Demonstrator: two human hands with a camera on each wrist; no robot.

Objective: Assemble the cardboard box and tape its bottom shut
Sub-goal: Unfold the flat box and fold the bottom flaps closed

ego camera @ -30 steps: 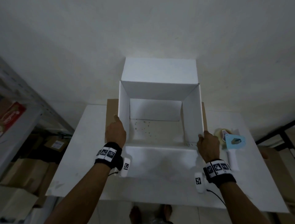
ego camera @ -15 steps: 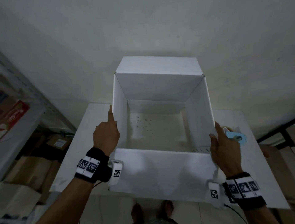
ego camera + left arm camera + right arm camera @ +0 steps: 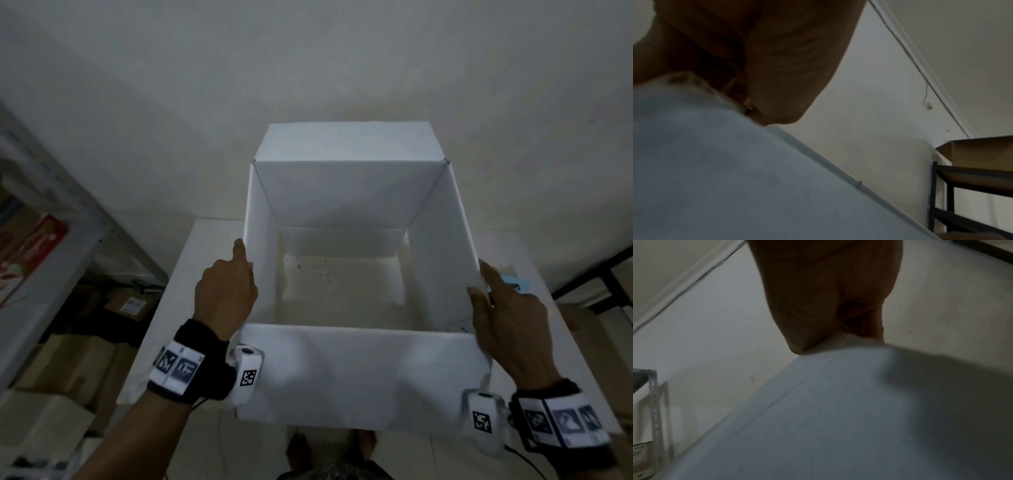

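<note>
I hold a white cardboard box (image 3: 342,373) up over the table, open at both ends, so the tabletop shows through it. My left hand (image 3: 226,291) grips its near left corner, with the index finger lying up along the outside of the left wall. My right hand (image 3: 507,325) grips the near right corner, thumb against the right wall. The near flap hangs down toward me. In the left wrist view the palm (image 3: 777,65) presses on the white panel (image 3: 735,178). The right wrist view shows the hand (image 3: 828,296) clamped on the panel's edge (image 3: 838,418).
A blue tape dispenser (image 3: 513,282) lies on the white table (image 3: 191,274), mostly hidden behind my right hand. A metal shelf with brown cartons (image 3: 130,301) stands at the left, and a dark rack (image 3: 589,284) at the right. A pale wall lies behind.
The box has come up off the table and closer to me, looming larger. Both hands have slid from its upper rim to the near corners and moved apart.
</note>
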